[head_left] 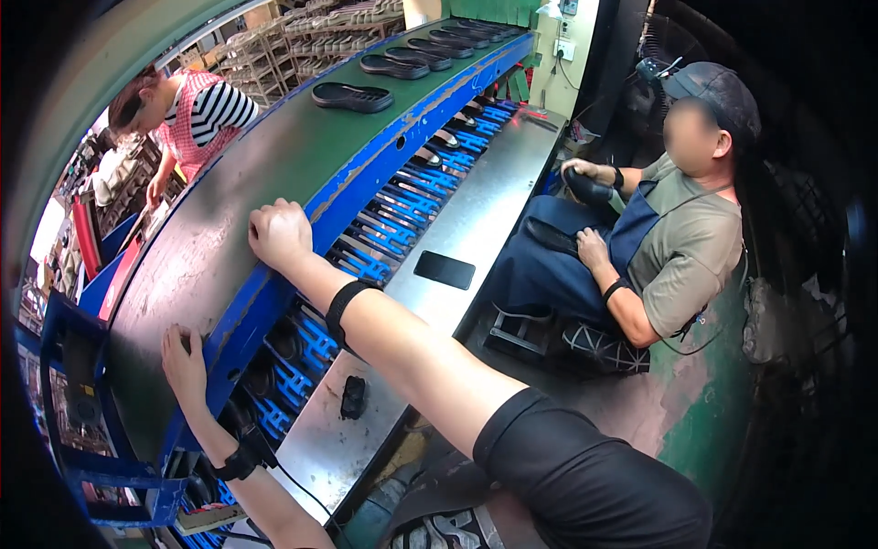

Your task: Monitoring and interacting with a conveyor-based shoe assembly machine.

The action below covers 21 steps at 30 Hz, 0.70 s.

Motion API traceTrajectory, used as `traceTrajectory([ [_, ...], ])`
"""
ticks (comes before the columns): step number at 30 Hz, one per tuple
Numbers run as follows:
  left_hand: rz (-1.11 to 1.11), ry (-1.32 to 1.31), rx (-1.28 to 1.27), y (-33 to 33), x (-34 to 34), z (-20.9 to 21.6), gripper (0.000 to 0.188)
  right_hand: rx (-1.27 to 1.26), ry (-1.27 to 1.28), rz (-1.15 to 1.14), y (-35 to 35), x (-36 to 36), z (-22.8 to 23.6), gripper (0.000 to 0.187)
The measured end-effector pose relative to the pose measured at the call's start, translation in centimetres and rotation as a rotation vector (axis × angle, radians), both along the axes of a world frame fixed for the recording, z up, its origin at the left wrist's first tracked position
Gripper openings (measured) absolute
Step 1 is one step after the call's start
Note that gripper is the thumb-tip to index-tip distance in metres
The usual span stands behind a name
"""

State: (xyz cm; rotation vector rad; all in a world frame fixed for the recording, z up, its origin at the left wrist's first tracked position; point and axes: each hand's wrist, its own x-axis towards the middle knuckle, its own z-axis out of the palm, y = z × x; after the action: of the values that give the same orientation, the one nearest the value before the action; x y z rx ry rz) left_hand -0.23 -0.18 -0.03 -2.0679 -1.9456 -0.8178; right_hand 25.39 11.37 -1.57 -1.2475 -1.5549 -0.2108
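Note:
My right hand (279,233) rests on the green conveyor belt (233,197) near its blue edge, its fingers curled into a loose fist. Nothing shows sticking out of it. Closer to me, my left hand (186,361) touches the belt by the same edge; its fingers are slightly bent and apart, with nothing seen in them. Both wrists wear black bands. The nearest object on the belt is a black shoe sole (353,97), beyond my right hand. Several more dark soles (395,67) lie in a row farther along the belt.
Below the belt runs a rack of blue holders (389,224) with shoes. A metal ledge (498,188) carries a black phone (444,270) and a small black lump (353,398). At right, a seated co-worker (686,229) holds a black shoe (588,188). Another person (197,114) stands across the belt.

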Motion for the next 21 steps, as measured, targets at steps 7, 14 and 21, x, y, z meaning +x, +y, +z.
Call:
traceTrajectory([
  [7,-0.036,-0.011,0.073,0.2,0.9,-0.4,0.02,-0.037,-0.025,0.0,-0.3,1.0,-0.2,0.009],
  [14,0.016,-0.027,0.015,-0.5,0.8,0.1,0.024,-0.006,-0.034,0.02,-0.5,0.5,-0.1,0.008],
  [21,-0.027,-0.025,0.047,-0.1,1.1,0.2,0.024,-0.003,-0.026,0.01,-0.1,0.8,0.2,0.007],
])
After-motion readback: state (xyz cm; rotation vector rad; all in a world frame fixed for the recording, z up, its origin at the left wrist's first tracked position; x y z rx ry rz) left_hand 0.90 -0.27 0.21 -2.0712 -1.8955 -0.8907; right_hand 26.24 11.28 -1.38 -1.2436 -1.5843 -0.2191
